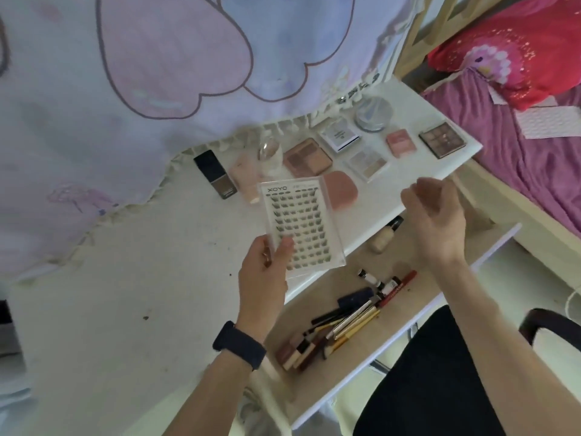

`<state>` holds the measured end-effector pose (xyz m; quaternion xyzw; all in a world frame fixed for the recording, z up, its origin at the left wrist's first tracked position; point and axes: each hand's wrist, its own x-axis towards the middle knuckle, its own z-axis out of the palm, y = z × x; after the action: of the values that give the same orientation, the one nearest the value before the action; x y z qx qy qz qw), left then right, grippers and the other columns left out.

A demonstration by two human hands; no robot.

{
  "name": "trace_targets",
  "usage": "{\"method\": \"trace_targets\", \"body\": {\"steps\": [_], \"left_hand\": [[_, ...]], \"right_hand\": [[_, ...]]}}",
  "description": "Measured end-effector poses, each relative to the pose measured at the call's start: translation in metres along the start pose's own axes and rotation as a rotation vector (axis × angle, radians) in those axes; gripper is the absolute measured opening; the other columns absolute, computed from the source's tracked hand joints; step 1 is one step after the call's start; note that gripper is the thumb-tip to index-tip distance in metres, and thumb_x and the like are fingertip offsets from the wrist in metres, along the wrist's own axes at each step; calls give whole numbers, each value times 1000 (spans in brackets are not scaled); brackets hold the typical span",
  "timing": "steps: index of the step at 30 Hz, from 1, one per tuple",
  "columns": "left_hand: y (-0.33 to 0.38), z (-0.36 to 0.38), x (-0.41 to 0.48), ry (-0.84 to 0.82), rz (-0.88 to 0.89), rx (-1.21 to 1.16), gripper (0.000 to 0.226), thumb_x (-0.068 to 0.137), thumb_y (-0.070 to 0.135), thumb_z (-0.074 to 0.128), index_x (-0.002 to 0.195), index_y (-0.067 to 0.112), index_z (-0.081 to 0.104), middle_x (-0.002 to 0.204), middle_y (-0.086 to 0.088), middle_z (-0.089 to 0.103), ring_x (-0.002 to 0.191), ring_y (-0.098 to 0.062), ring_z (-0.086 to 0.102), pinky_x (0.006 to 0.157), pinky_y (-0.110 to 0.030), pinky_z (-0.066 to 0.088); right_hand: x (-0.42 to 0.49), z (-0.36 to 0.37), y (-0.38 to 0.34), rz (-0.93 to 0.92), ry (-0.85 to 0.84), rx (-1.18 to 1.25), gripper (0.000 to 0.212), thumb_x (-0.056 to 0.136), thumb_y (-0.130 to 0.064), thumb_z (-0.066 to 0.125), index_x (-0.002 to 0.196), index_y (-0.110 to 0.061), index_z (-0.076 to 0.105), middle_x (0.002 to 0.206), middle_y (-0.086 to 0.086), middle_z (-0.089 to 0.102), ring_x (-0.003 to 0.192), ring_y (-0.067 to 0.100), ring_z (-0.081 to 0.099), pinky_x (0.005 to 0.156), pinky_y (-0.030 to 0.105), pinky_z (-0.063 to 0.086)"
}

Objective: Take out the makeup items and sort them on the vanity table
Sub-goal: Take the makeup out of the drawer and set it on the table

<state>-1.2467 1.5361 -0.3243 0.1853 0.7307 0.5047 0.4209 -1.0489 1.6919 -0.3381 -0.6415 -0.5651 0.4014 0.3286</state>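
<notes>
Left hand [262, 273] grips lash case [303, 221] | pink compact [342, 190] partly hidden behind

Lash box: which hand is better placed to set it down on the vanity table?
Left. The left hand grips the lash box above the table; the right hand hangs loosely curled, holding nothing, over the open drawer.

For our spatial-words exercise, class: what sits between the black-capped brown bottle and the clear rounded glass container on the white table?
A pale pink plastic bottle is there, shown in the head view.
</notes>
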Motion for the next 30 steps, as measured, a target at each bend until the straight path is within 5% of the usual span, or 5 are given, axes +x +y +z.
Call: {"method": "trace_targets", "body": {"steps": [4,9,15,22,30], "left_hand": [[-17,-40,-18,-78,-20,19,20,100,32,55,102,14,66,90,1,71,72,-7,59,54,-20,43],[-37,-114,-35,-82,-41,81,19,102,29,53,98,18,68,91,7,72,80,-8,66,65,-18,48],[-67,-215,-34,55,-122,169,24,100,27,57,124,26,62,103,1,72,97,-16,69,83,-34,56],[-75,-350,-1,198,-138,345,26,103,21,47,125,27,60,115,-5,68,103,-23,65,96,-41,51],[-69,-385,50,257,6,1015,50,100,40,48,148,30,42,144,-18,42,130,-37,41,107,-45,39]], "right_hand": [[-101,38,-22,164,-400,189,43,94,-53,60,130,-29,60,111,-15,73,93,4,71,82,29,56],[-160,100,-32,234,-581,243,13,98,-27,64,108,-22,70,84,-15,77,69,-2,68,58,12,50],[-202,179,-34,148,-780,70,13,98,-28,64,109,-23,66,90,-12,77,79,8,70,75,27,56],[-231,240,-26,-323,-552,-436,23,97,-35,57,119,-28,62,102,-17,60,102,12,54,70,28,41],[-235,256,-25,-455,-472,-693,24,99,-41,50,115,-27,60,107,-12,60,106,17,52,62,28,39]]}}
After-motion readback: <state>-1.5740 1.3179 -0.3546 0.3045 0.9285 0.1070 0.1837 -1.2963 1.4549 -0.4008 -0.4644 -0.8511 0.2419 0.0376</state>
